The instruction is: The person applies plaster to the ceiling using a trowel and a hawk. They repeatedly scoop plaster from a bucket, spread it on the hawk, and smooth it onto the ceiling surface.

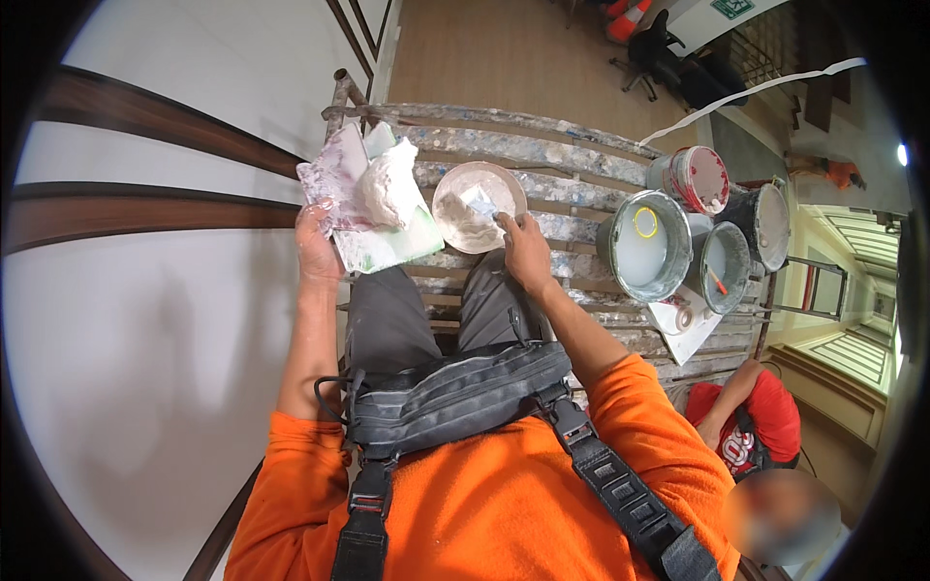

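Note:
My left hand (320, 247) grips the edge of a flat plaster-smeared board (392, 250), pale green and white. A thick white lump of plaster (390, 184) sits on it, beside a pinkish, plaster-caked piece (334, 174) whose kind I cannot make out. Just to the right, a round bowl (509, 181) holds pale plaster and rests on the planks in front of my knees. My right hand (527, 256) is closed on a putty knife (479, 201), its blade inside the bowl and its handle mostly hidden by my fingers.
Paint-spattered scaffold planks (465, 145) lie beneath me, with a white wall (174, 290) on the left. Several buckets, including one with cloudy liquid (639, 254), stand to the right beside a white board (693, 339). A person in red (775, 412) is at lower right.

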`<state>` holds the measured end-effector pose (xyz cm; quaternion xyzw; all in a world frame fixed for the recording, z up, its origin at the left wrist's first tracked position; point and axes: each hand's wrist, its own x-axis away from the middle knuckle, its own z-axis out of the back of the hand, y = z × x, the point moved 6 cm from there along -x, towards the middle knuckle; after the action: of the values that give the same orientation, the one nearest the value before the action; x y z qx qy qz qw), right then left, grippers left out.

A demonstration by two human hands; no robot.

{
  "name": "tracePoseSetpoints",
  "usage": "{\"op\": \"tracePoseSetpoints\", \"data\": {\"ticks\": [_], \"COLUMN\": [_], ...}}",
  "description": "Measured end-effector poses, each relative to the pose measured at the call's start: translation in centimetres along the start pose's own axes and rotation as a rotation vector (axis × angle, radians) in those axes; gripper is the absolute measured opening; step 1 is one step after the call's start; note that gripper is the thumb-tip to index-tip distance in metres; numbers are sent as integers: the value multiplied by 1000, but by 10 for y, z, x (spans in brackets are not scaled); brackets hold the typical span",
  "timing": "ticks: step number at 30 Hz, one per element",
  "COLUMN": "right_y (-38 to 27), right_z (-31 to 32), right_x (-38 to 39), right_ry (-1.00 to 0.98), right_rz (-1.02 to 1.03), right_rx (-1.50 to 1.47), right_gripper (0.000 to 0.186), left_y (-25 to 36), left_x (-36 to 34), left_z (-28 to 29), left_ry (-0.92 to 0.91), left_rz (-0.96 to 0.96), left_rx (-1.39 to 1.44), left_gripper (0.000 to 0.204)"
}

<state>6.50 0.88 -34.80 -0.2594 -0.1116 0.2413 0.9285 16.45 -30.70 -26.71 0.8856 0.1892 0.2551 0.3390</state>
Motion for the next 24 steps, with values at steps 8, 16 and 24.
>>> {"op": "tracePoseSetpoints", "data": {"ticks": [8, 16, 24], "right_y": [-61, -109, -58], "right_z": [-12, 10, 78], "right_x": [12, 48, 35], "right_ry": [-284, -171, -65], "right_rz": [-81, -450, -290], "right_rx": [-673, -1627, -1551], "right_gripper": [52, 35, 33], "left_y": [-18, -70, -1], "left_x": [16, 37, 39], "left_z": [-16, -35, -14], "left_ry": [41, -26, -19], "left_rz": [-61, 32, 47], "left_rx": [-7, -45, -55], "left_gripper": [36, 28, 41]}}
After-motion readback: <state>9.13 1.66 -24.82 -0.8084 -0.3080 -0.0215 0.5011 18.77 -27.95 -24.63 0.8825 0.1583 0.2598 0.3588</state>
